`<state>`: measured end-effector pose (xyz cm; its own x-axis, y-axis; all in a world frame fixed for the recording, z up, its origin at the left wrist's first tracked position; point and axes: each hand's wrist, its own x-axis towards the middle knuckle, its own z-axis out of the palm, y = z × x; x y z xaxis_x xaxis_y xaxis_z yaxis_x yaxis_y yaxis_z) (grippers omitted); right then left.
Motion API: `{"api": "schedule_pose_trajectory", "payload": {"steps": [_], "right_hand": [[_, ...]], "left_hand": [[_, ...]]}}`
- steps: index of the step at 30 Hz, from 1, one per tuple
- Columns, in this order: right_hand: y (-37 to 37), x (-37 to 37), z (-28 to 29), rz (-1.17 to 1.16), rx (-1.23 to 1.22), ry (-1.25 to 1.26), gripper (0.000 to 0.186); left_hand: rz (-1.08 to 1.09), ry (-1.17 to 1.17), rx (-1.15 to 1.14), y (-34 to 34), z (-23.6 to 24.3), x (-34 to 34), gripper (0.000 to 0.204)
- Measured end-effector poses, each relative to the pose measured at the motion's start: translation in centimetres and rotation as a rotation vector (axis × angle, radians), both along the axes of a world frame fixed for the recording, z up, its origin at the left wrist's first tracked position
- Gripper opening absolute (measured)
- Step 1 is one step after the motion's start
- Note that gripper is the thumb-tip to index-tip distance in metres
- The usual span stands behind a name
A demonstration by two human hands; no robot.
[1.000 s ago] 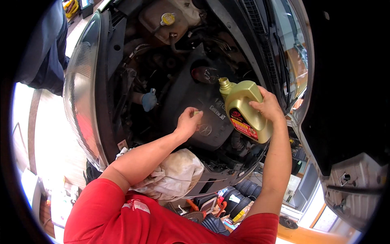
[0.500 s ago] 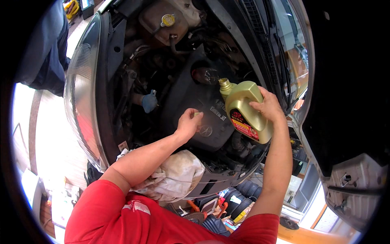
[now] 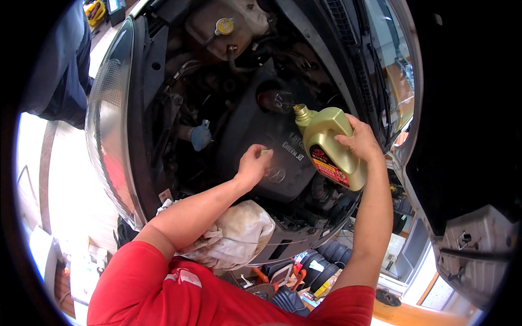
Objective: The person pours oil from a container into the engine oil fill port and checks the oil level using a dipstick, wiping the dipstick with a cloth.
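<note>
My right hand (image 3: 359,142) grips the handle of a gold oil jug (image 3: 336,126), which is tilted so its uncapped mouth points left. Just left of that mouth, a see-through, reddish-brown funnel-like cup (image 3: 276,101) stands in a round opening of the black engine cover (image 3: 253,130). A thin stream seems to run between jug and cup, though it is hard to make out. My left hand (image 3: 253,167) is closed over the engine cover, pinching a small gold cap (image 3: 265,152) between thumb and fingers.
A stained white cloth (image 3: 239,233) drapes over the car's front edge under my left forearm. Beyond the engine cover is a tank with a yellow cap (image 3: 224,26). A blue-gloved hand (image 3: 200,137) shows left of the cover. The raised hood (image 3: 467,119) stands at right.
The jug's base has shifted up very slightly in my right hand. My left hand stays in place with the cap.
</note>
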<state>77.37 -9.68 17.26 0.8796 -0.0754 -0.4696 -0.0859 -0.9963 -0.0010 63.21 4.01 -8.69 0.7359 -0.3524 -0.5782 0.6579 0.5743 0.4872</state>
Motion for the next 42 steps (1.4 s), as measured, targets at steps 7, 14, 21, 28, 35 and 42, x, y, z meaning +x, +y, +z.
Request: {"api": "schedule_pose_trajectory", "payload": {"steps": [7,14,21,28,35,42], "right_hand": [[-0.1,0.0,-0.1,-0.028,0.014,-0.006,0.062],[-0.1,0.1,0.0,-0.023,0.0,-0.002,0.061],[-0.1,0.1,0.0,-0.019,0.023,-0.004,0.061],[0.3,0.1,0.3,-0.011,0.008,0.003,0.06],[0.1,0.0,0.4,-0.015,0.009,-0.004,0.061],[0.4,0.0,0.3,-0.031,-0.006,0.002,0.061]], "left_hand": [[0.0,0.015,0.001,0.0,0.2,0.0,0.035],[-0.004,-0.007,0.017,0.0,0.2,0.1,0.037],[0.002,0.005,0.012,0.2,0.4,0.0,0.037],[0.005,0.0,0.006,-0.1,-0.1,0.0,0.034],[0.001,0.008,-0.013,-0.2,-0.1,0.0,0.034],[0.005,0.012,0.011,-0.2,0.1,-0.1,0.035]]}}
